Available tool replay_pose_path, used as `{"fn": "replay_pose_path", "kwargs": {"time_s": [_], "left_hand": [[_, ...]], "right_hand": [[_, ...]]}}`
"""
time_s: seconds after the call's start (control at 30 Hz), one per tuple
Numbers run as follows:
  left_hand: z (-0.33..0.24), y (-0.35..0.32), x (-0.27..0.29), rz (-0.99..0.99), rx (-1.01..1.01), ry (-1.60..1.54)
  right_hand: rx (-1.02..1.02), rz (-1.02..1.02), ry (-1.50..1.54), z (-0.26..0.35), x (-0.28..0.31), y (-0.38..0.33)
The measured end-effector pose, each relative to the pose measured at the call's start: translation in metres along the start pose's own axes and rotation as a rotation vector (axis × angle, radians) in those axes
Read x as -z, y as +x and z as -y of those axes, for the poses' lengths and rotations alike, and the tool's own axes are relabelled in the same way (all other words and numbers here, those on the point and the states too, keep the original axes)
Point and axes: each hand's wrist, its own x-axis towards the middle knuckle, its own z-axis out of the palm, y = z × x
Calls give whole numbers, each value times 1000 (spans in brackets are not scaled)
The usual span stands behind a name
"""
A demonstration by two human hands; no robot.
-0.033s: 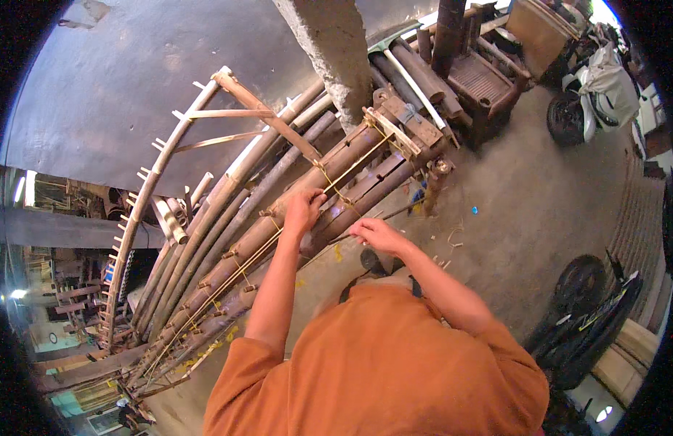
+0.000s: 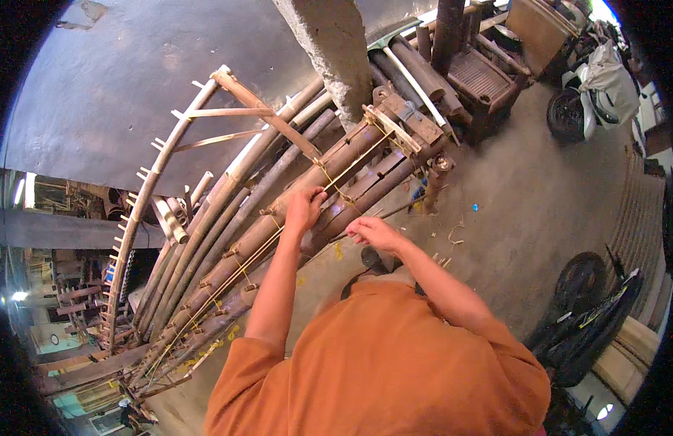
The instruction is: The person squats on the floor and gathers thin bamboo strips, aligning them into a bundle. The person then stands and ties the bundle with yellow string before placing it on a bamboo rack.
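Two long brown poles (image 2: 293, 182) lie side by side in front of me, bound at intervals with yellow cord (image 2: 342, 195). A thin pale strip (image 2: 362, 158) runs lengthwise over them. Over the nearer stretch of the poles, my left hand (image 2: 303, 209) is closed, its fingertips pinching the strip beside a cord binding. My right hand (image 2: 374, 232) is also closed, just off the right-hand pole, with a thin length of the cord leading down to its fingertips. Short pegs (image 2: 231, 251) stick out of the left pole.
A curved peg-studded frame (image 2: 140, 200) leans by the grey wall (image 2: 155, 87), with more long poles beneath it. A concrete pillar (image 2: 329, 51) stands ahead. At right are a covered white motorbike (image 2: 605, 98) and a dark motorbike (image 2: 591, 312) on the concrete floor (image 2: 518, 203).
My right hand has shifted very slightly to the left. My left hand stays in place on the strip.
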Motion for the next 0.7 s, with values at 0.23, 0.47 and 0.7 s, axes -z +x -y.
{"fn": "replay_pose_path", "kwargs": {"time_s": [0.23,0.47,0.7], "left_hand": [[-22,14,-43,-309,-65,166],[-2,20,-66,-523,-177,-39],[-22,12,-48,-296,-66,23]], "right_hand": [[432,-531,825,66,-26,46],[754,-47,-1103,130,-105,106],[301,-214,-1646,165,-5,187]]}}
